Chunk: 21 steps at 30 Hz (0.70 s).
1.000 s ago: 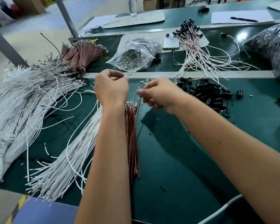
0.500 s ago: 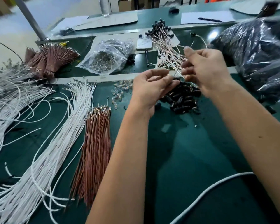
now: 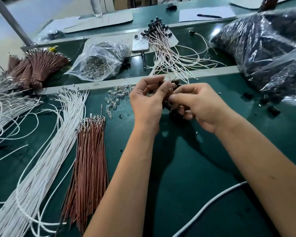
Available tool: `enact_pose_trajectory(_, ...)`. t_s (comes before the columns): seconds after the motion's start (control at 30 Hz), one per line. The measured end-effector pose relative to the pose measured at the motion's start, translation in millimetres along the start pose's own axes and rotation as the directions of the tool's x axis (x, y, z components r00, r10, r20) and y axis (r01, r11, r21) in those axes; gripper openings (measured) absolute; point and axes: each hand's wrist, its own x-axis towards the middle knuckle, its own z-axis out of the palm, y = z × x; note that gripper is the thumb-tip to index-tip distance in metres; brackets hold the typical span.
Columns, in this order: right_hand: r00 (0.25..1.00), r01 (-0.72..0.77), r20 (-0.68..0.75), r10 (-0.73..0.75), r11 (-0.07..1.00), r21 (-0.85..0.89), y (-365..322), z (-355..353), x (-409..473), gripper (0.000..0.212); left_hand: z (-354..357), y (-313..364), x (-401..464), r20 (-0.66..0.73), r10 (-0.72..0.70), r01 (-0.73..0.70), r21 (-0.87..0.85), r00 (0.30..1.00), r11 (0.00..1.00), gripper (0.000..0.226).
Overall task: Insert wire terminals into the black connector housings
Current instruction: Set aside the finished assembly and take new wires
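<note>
Green worktop (image 3: 186,168) under the head camera, crossed by a pale metal rail (image 3: 96,85), with a second green level behind it. On the left, loose white wires (image 3: 41,159) fanned toward the near edge, metal terminals at their far ends; just beside them, a straight bundle of brown wires (image 3: 91,159), terminals likewise at the far end. Farther left and back, a tied brown wire bunch (image 3: 39,65). Behind the rail, a clear bag of small metal parts (image 3: 99,60), a phone (image 3: 140,44) lying flat with a pen (image 3: 143,59) near it, and a spread of finished wires with black housings (image 3: 162,48) fitted at their far ends. At the right, big dark plastic bags (image 3: 266,45). Small clear pieces (image 3: 116,98) scattered just past the brown bundle. Both hands met over the middle of the worktop, just this side of the rail: left hand (image 3: 148,103) with fingers curled, thumb and forefinger pinching a thin wire (image 3: 169,77) that rose toward the rail; right hand (image 3: 200,106) with fingers curled round something dark, probably a black connector housing (image 3: 175,83), mostly hidden by the fingers. Pile of loose black housings (image 3: 176,115) directly under the hands, largely covered. A few stray housings (image 3: 273,111) lay well apart to the right. White cable (image 3: 212,202) curved across the near right corner.
</note>
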Motion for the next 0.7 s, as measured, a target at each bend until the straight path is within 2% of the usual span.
enact_pose_trajectory(0.13,0.998,0.030,-0.064,-0.018,0.984,0.176,1.3,-4.4,2.5,0.019,-14.3,-3.5,2.6,-0.049,0.060,-0.055,0.101,0.997,0.993,0.016)
enact_pose_trajectory(0.3,0.988,0.142,-0.098,-0.118,0.945,0.295,8.1,-5.6,4.6,0.013,-20.0,-5.9,-0.2,0.031,0.012,-0.017,0.148,0.999,0.989,0.024)
enact_pose_trajectory(0.47,0.971,0.206,-0.179,-0.158,0.932,0.297,13.7,-12.6,7.5,0.009,-21.1,-5.3,0.7,0.060,-0.013,0.004,0.156,0.998,0.988,0.026)
enact_pose_trajectory(0.7,0.962,0.240,-0.197,-0.189,0.930,0.278,17.3,-13.1,9.6,0.007,-22.0,-8.5,1.3,0.102,-0.030,0.015,0.144,0.994,0.989,0.029)
